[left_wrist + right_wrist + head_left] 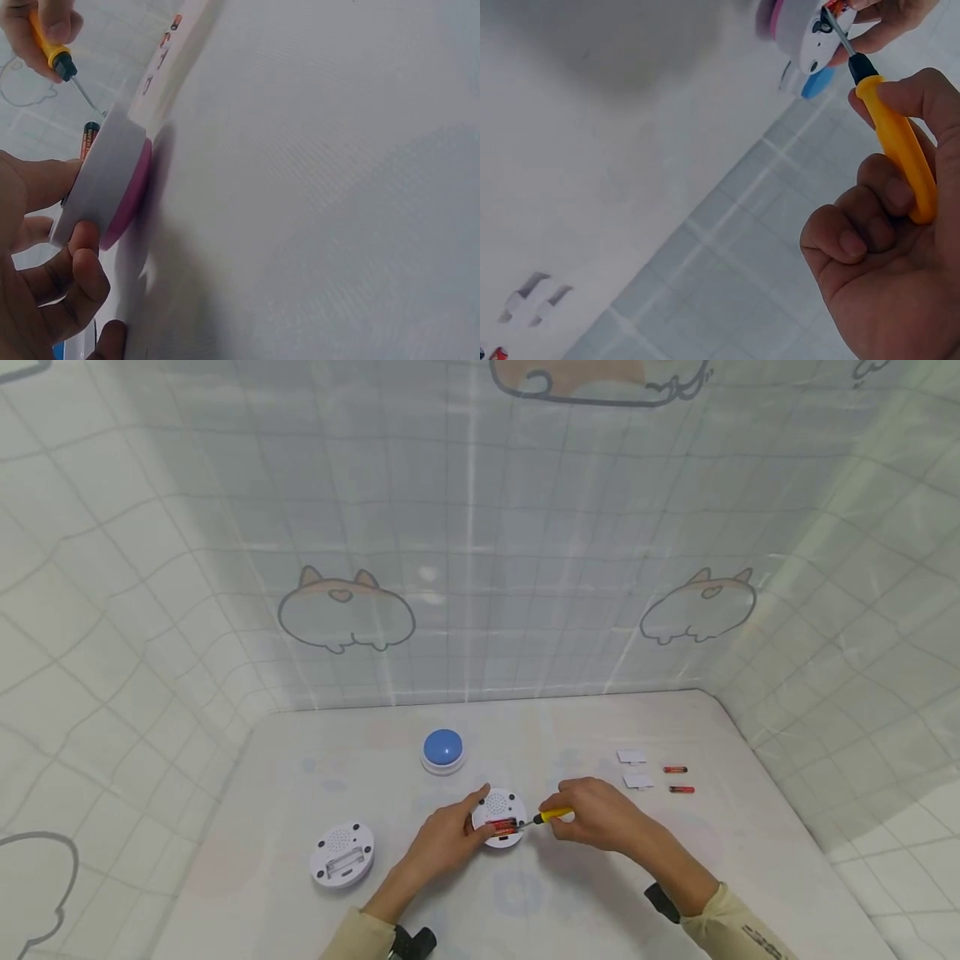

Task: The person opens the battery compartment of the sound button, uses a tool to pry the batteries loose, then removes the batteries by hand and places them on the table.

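Observation:
My left hand (444, 841) grips a round white push button (495, 801) turned upside down, its pink dome (129, 199) facing the table. Red-and-black batteries (500, 827) show at its battery compartment, with the left fingers beside them. In my right hand (600, 815) is a screwdriver (897, 142) with a yellow handle, the thumb and fingers curled round it. The metal shaft (841, 34) reaches to the end of the batteries. Whether its tip touches a battery or the compartment's contact, I cannot tell.
To the left lies another upside-down white button (342, 857) with its battery compartment uncovered. A blue-domed button (443, 748) stands upright behind my hands. At the right are two small white covers (632, 757) and two loose batteries (676, 770). Patterned curtain walls (480, 568) enclose the table.

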### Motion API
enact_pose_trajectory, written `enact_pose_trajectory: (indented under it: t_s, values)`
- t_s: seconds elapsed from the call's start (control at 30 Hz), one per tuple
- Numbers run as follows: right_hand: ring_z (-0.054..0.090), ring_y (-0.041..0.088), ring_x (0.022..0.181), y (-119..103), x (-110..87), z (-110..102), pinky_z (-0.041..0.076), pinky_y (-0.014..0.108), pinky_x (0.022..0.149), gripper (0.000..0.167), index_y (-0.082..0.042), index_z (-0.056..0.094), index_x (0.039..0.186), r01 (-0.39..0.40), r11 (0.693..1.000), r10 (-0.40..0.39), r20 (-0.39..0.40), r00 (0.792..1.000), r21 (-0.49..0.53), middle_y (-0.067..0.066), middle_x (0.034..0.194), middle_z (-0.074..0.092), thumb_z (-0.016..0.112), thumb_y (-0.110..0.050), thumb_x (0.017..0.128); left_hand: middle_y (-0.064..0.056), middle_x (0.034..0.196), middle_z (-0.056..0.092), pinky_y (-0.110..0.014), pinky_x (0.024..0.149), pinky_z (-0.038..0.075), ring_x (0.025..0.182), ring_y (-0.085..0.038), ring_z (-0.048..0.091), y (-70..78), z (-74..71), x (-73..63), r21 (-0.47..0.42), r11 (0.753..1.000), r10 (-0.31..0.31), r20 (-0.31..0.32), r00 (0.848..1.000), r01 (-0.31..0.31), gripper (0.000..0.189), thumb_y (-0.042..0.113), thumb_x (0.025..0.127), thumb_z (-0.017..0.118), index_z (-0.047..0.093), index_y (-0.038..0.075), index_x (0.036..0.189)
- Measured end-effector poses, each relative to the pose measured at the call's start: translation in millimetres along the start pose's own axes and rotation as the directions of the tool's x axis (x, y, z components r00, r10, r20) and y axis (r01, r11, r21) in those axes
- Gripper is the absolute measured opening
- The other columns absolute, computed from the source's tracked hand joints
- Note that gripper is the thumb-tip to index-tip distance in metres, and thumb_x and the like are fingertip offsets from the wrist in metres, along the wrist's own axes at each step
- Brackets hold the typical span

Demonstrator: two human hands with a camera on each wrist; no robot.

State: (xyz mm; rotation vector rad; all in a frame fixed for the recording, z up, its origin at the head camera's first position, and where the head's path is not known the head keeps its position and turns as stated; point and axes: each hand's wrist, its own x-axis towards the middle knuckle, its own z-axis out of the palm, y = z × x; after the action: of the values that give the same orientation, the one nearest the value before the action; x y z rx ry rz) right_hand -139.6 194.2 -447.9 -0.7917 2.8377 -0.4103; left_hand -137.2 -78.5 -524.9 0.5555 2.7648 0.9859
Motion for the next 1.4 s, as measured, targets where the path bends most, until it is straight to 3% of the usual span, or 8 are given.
enact_pose_trajectory:
  t_s: [0.4, 0.77, 0.97, 1.2, 1.4]
  values:
    - [0.049, 0.001, 0.072, -0.7, 0.8, -2.4, 0.045, 0.023, 0.067, 0.02, -0.028, 0.08, 0.105, 0.004, 0.999, -0.005, -0.005, 1.0, -0.041, -0.02, 0.082, 0.06, 0.076, -0.031, 0.086, 0.01, 0.068, 0.049, -0.025, 0.055, 0.035, 0.059, -0.004, 0.043, -0.3, 0.0, 1.7, 0.023, 1.0, 0.004, 0.001, 1.0, -0.004, 0.066, 0.042, 0.095, 0.067, 0.046, 0.017, 0.152]
    - [0.054, 0.007, 0.079, 14.6, -0.9, 8.2, 0.047, 0.023, 0.069, 0.022, -0.03, 0.079, 0.11, -0.059, 0.989, 0.059, 0.004, 0.998, 0.135, -0.022, 0.086, 0.06, 0.075, -0.026, 0.088, 0.009, 0.066, 0.045, -0.025, 0.055, 0.033, 0.06, -0.005, 0.042, -1.5, 0.5, 0.4, 0.009, 0.999, -0.031, 0.016, 0.999, 0.031, 0.068, 0.045, 0.094, 0.067, 0.045, 0.018, 0.153]
    - [0.055, 0.011, 0.079, 20.6, 0.0, 10.5, 0.047, 0.023, 0.067, 0.023, -0.029, 0.079, 0.111, -0.032, 0.984, 0.032, 0.003, 0.999, 0.176, -0.021, 0.085, 0.059, 0.073, -0.024, 0.089, 0.009, 0.067, 0.048, -0.025, 0.056, 0.035, 0.062, -0.006, 0.044, -1.6, 1.3, 1.6, 0.01, 1.0, -0.028, 0.011, 1.0, 0.028, 0.067, 0.045, 0.094, 0.068, 0.046, 0.019, 0.152]
    - [0.056, 0.013, 0.077, 24.4, -0.1, 10.8, 0.046, 0.022, 0.066, 0.023, -0.03, 0.078, 0.112, 0.028, 0.985, -0.027, -0.01, 1.0, 0.17, -0.021, 0.082, 0.057, 0.073, -0.023, 0.09, 0.01, 0.068, 0.05, -0.025, 0.056, 0.036, 0.062, -0.006, 0.045, -3.3, 2.1, 2.7, 0.016, 0.999, -0.028, 0.012, 1.0, 0.028, 0.066, 0.044, 0.095, 0.067, 0.045, 0.02, 0.153]
    - [0.055, 0.005, 0.081, 17.8, 2.8, 7.4, 0.05, 0.025, 0.074, 0.023, -0.03, 0.079, 0.111, 0.005, 0.992, -0.009, 0.032, 0.999, 0.123, -0.022, 0.091, 0.064, 0.073, -0.026, 0.09, 0.01, 0.067, 0.049, -0.025, 0.057, 0.037, 0.062, -0.006, 0.045, -2.7, 2.1, 3.3, 0.022, 1.0, -0.014, 0.001, 1.0, 0.014, 0.063, 0.04, 0.095, 0.068, 0.047, 0.021, 0.152]
